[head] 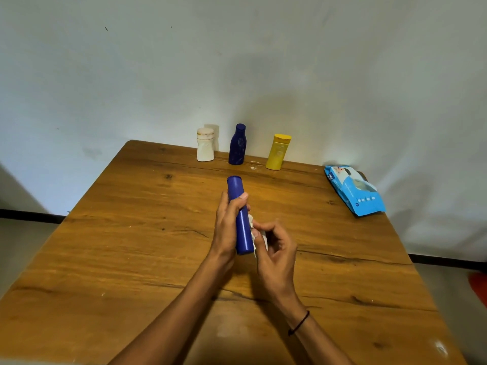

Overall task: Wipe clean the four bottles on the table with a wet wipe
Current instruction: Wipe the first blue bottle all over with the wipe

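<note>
You've got four bottles: a white bottle (pixel 205 148), a dark blue bottle (pixel 237 145) and a yellow bottle (pixel 276 152) far, another blue bottle (pixel 241 219) near. One wet wipe (pixel 253 227), one blue wipes pack (pixel 353 190) right, one table (pixel 131 233), two hands.

You see a wooden table (pixel 147 259) with dark knots and cracks in its grain, pushed against a pale wall (pixel 263 61). A black skirting strip (pixel 29 215) runs along the floor, and something orange-red (pixel 478 285) shows at the right edge.
</note>
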{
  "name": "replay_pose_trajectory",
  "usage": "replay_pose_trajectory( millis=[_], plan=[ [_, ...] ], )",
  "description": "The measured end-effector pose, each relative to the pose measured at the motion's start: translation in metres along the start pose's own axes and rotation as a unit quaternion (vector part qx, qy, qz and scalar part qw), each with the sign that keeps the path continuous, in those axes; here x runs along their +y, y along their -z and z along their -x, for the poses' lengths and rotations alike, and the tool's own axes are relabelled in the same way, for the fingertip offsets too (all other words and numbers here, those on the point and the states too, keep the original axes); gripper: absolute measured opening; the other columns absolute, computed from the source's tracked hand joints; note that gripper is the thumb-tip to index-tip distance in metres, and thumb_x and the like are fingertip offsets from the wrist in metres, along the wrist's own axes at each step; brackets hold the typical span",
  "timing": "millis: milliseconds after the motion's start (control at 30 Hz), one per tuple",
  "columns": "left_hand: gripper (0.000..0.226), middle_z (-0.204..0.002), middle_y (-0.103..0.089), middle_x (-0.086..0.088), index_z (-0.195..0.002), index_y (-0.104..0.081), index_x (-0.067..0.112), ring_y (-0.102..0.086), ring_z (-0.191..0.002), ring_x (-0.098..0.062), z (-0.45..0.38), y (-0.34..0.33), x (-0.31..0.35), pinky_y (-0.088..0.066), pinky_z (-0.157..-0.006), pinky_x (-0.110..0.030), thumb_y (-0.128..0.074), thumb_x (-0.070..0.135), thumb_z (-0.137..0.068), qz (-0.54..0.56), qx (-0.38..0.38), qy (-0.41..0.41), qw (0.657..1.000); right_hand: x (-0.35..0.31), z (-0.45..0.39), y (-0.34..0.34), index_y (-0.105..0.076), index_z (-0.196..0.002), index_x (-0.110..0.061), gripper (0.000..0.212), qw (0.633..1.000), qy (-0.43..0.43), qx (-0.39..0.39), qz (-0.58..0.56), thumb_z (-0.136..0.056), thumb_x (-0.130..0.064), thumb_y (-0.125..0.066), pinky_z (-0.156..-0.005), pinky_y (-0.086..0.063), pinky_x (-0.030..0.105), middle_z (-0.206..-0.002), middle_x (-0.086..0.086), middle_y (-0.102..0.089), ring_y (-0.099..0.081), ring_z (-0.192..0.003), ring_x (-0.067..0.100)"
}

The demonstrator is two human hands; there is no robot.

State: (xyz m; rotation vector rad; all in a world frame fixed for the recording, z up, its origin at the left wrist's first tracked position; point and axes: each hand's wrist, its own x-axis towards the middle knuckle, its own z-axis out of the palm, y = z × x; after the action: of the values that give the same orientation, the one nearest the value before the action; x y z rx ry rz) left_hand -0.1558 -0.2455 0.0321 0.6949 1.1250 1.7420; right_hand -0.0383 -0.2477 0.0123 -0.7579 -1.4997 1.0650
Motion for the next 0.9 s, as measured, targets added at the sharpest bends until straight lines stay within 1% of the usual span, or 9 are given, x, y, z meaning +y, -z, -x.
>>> replay_pose_trajectory(
  millis=[100,200,333,433,533,667,733,833,900],
  plan=[
    [0.054,-0.076,-0.058,0.004,-0.114,-0.071,0.016,-0.053,-0.059,-0.009,-0.01,0.0,-0.004,-0.046,-0.054,-0.025,-0.064,0.055,-0.078,-0.033,0.029,-0.036,0.998,0.004,-0.001,0.001,-0.069,-0.1,-0.005,0.016,1.0,-0.005,0.002,0.006,-0.096,0.01,-0.064,-0.089,-0.057,0.033,-0.099,0.01,-0.068,-0.07,-0.099,0.023],
    [0.057,-0.074,-0.058,-0.001,-0.124,-0.07,0.019,-0.054,-0.058,-0.011,-0.021,0.0,-0.008,-0.047,-0.053,-0.025,-0.059,0.057,-0.083,-0.073,0.023,-0.056,0.996,0.008,-0.01,-0.003,-0.07,-0.099,-0.005,0.013,0.999,-0.028,0.036,-0.004,-0.097,0.007,-0.065,-0.09,-0.056,0.029,-0.101,0.01,-0.071,-0.072,-0.102,0.02],
    [0.04,-0.09,-0.068,-0.013,-0.117,-0.064,0.034,-0.065,-0.073,-0.014,-0.039,0.008,-0.006,-0.055,-0.068,-0.036,-0.055,0.061,-0.088,-0.158,0.005,-0.092,0.983,0.024,-0.03,0.001,-0.073,-0.098,-0.012,0.01,0.991,-0.096,0.093,-0.014,-0.098,-0.003,-0.069,-0.084,-0.057,0.039,-0.097,0.002,-0.075,-0.07,-0.095,0.022],
    [0.03,-0.099,-0.069,0.003,-0.128,-0.056,0.039,-0.068,-0.084,-0.009,-0.048,0.015,-0.006,-0.059,-0.073,-0.031,-0.055,0.047,-0.1,-0.197,-0.013,-0.12,0.973,0.035,-0.043,0.003,-0.074,-0.096,-0.01,0.009,0.982,-0.147,0.112,-0.045,-0.096,-0.001,-0.07,-0.08,-0.056,0.04,-0.096,0.006,-0.077,-0.071,-0.09,0.02],
    [0.025,-0.103,-0.069,0.012,-0.126,-0.051,0.039,-0.069,-0.089,-0.007,-0.059,0.015,-0.008,-0.059,-0.076,-0.028,-0.054,0.04,-0.101,-0.206,-0.011,-0.131,0.97,0.046,-0.056,0.001,-0.072,-0.096,-0.007,0.012,0.956,-0.225,0.155,-0.108,-0.096,0.004,-0.068,-0.079,-0.055,0.035,-0.097,0.013,-0.076,-0.07,-0.087,0.018],
    [0.033,-0.11,-0.069,0.005,-0.134,-0.044,0.03,-0.073,-0.097,-0.013,-0.073,0.016,-0.012,-0.063,-0.074,-0.032,-0.058,0.034,-0.104,-0.224,-0.007,-0.155,0.962,0.052,-0.075,0.001,-0.064,-0.099,-0.008,0.02,0.888,-0.345,0.192,-0.237,-0.096,0.011,-0.062,-0.053,-0.053,0.021,-0.095,0.018,-0.073,-0.065,-0.06,0.016],
    [0.036,-0.11,-0.068,0.005,-0.137,-0.042,0.021,-0.074,-0.095,-0.013,-0.081,0.014,-0.012,-0.065,-0.072,-0.036,-0.058,0.031,-0.106,-0.258,-0.011,-0.163,0.952,0.055,-0.084,0.002,-0.062,-0.098,-0.008,0.019,0.866,-0.373,0.199,-0.268,-0.096,0.012,-0.061,-0.051,-0.055,0.02,-0.097,0.022,-0.071,-0.064,-0.057,0.017],
    [0.032,-0.11,-0.065,0.004,-0.132,-0.042,0.02,-0.072,-0.09,-0.012,-0.1,0.006,-0.009,-0.065,-0.073,-0.04,-0.058,0.029,-0.105,-0.322,-0.014,-0.178,0.93,0.069,-0.099,0.007,-0.062,-0.1,-0.005,0.019,0.85,-0.395,0.197,-0.287,-0.096,0.014,-0.058,-0.053,-0.056,0.023,-0.105,0.025,-0.069,-0.064,-0.068,0.023],
    [0.031,-0.11,-0.064,0.007,-0.131,-0.041,0.025,-0.07,-0.089,-0.018,-0.116,0.0,-0.005,-0.064,-0.074,-0.044,-0.059,0.031,-0.106,-0.352,-0.022,-0.193,0.915,0.08,-0.108,0.008,-0.062,-0.099,-0.006,0.019,0.862,-0.385,0.193,-0.266,-0.096,0.013,-0.059,-0.051,-0.053,0.024,-0.103,0.024,-0.069,-0.063,-0.065,0.022]
  ],
)
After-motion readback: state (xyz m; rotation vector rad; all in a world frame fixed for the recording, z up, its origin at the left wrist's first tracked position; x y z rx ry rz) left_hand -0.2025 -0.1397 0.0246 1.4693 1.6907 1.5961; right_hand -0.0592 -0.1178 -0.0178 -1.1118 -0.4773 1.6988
